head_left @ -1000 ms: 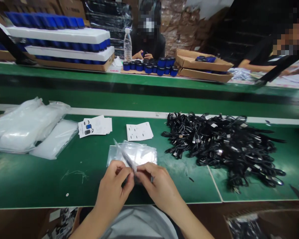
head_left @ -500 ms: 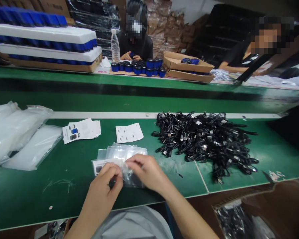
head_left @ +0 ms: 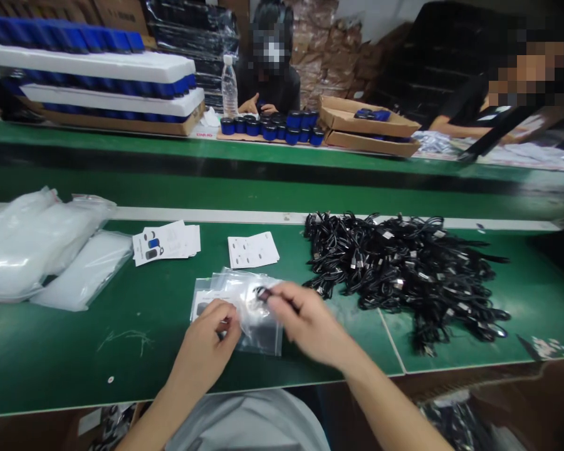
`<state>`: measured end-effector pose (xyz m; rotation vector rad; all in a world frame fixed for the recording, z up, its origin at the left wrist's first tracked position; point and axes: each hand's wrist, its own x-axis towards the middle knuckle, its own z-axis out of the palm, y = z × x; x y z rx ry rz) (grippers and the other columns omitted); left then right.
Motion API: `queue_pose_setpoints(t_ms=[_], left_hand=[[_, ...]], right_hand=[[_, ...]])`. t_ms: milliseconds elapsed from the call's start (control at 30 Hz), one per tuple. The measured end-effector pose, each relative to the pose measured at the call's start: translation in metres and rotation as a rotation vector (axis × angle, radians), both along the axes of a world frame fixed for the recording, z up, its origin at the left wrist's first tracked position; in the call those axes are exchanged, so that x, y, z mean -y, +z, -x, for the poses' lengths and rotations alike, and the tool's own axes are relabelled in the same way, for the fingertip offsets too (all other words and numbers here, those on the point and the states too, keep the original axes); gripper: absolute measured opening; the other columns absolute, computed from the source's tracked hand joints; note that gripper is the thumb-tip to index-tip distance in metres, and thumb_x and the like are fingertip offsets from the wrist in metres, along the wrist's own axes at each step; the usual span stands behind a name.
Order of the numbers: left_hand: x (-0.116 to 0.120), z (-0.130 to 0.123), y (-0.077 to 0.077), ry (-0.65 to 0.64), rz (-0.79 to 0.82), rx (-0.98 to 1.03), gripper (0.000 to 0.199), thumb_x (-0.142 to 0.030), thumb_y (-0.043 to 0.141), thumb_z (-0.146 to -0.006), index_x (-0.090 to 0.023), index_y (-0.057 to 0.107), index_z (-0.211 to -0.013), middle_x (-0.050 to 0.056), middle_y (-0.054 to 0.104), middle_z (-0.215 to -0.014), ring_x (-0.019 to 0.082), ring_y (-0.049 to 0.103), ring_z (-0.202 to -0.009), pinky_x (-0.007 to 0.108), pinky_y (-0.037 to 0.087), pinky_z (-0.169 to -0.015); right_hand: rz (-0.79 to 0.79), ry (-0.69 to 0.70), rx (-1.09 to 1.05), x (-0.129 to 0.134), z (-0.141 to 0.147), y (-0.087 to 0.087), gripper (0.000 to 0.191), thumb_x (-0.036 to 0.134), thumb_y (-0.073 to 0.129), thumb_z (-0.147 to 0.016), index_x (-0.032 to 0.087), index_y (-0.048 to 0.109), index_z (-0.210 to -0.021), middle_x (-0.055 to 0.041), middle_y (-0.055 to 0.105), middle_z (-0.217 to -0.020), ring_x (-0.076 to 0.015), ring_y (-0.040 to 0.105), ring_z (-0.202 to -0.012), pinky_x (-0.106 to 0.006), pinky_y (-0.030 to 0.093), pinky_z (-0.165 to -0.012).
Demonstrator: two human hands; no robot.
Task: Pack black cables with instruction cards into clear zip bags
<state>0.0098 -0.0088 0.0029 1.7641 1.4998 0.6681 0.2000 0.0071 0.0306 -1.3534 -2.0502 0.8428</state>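
My left hand [head_left: 212, 335] pinches the edge of a clear plastic bag [head_left: 247, 300], lying on a small stack of such bags on the green table. A printed card [head_left: 207, 302] shows through the plastic at the left of the stack. In my right hand [head_left: 310, 319] is a short dark piece that looks like a black cable [head_left: 263, 292], its pale-banded end pointing left over the bag. Motion blurs it, and my fingers hide the rest. Beyond the bags lie a pile of white leaflets [head_left: 254, 250] and a pile of printed cards [head_left: 169, 243].
A large heap of bundled black cables [head_left: 399, 275] spreads to the right. Packs of plastic bags [head_left: 32, 244] lie at the left. Across the raised shelf stand blue-and-black containers [head_left: 272, 128], a bottle [head_left: 229, 88] and foam trays [head_left: 122, 66]; two people sit behind.
My right hand has shifted right, off the bag's edge, and the dark cable-like piece now shows in its fingers. My left hand stays at the bag. The view has turned slightly left.
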Motion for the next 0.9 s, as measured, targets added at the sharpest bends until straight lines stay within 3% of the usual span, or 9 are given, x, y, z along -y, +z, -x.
queue_pose_setpoints(t_ms=[100,233,367,467,600,767,900], left_hand=[[0.001,0.001,-0.002,0.019,-0.011,-0.015,0.018,-0.028,0.043,-0.082,-0.021,0.053,-0.068,0.002,0.058,-0.087,0.015,0.061,-0.071,0.026,0.051,-0.063],[0.008,0.004,-0.008,0.045,-0.128,-0.083,0.019,-0.027,0.044,-0.081,-0.021,0.058,-0.071,0.008,0.057,-0.112,0.022,0.061,-0.097,0.034,0.05,-0.079],[0.017,0.004,-0.011,0.026,-0.21,-0.146,0.017,-0.025,0.044,-0.083,-0.022,0.058,-0.073,0.009,0.05,-0.127,0.024,0.052,-0.114,0.04,0.044,-0.092],[0.021,0.003,-0.01,0.022,-0.262,-0.166,0.016,-0.023,0.043,-0.083,-0.022,0.057,-0.074,0.01,0.048,-0.129,0.025,0.049,-0.117,0.042,0.042,-0.094],[0.022,0.003,-0.009,0.0,-0.268,-0.179,0.016,-0.02,0.043,-0.083,-0.022,0.055,-0.073,0.009,0.05,-0.129,0.024,0.049,-0.116,0.041,0.042,-0.092],[0.021,0.001,-0.009,0.008,-0.282,-0.171,0.017,-0.021,0.043,-0.083,-0.022,0.056,-0.072,0.01,0.05,-0.129,0.024,0.049,-0.116,0.041,0.043,-0.092],[0.021,0.001,-0.006,0.013,-0.311,-0.189,0.018,-0.02,0.043,-0.084,-0.022,0.056,-0.071,0.01,0.05,-0.127,0.025,0.047,-0.118,0.042,0.043,-0.091]], right_hand=[[0.164,0.098,-0.106,0.021,0.024,-0.011,0.027,0.015,0.036,-0.093,0.018,0.061,-0.082,0.0012,0.063,-0.07,-0.012,0.055,-0.062,-0.02,0.039,-0.057],[0.16,0.017,-0.024,0.023,0.036,-0.023,0.025,0.01,0.039,-0.089,0.019,0.062,-0.082,-0.0019,0.063,-0.076,-0.0151,0.058,-0.071,-0.024,0.041,-0.066],[0.173,0.06,-0.022,0.021,0.032,-0.017,0.019,0.01,0.044,-0.084,0.019,0.06,-0.087,-0.0017,0.055,-0.078,-0.0147,0.055,-0.071,-0.023,0.042,-0.065],[0.264,0.201,-0.149,0.019,0.023,-0.015,0.028,0.004,0.05,-0.074,0.019,0.058,-0.095,0.0,0.053,-0.084,-0.0123,0.051,-0.069,-0.02,0.043,-0.061],[0.451,0.289,-0.368,0.016,0.014,-0.022,0.035,0.001,0.048,-0.073,0.021,0.059,-0.1,0.0043,0.054,-0.076,-0.0102,0.049,-0.063,-0.02,0.043,-0.059],[0.676,0.18,-0.649,0.015,0.018,-0.025,0.024,0.014,0.052,-0.08,0.017,0.066,-0.098,0.0015,0.06,-0.074,-0.0118,0.055,-0.067,-0.022,0.044,-0.058],[0.688,0.138,-0.7,0.015,0.019,-0.029,0.026,0.019,0.053,-0.082,0.018,0.067,-0.105,0.0003,0.066,-0.075,-0.0123,0.06,-0.068,-0.021,0.044,-0.06]])
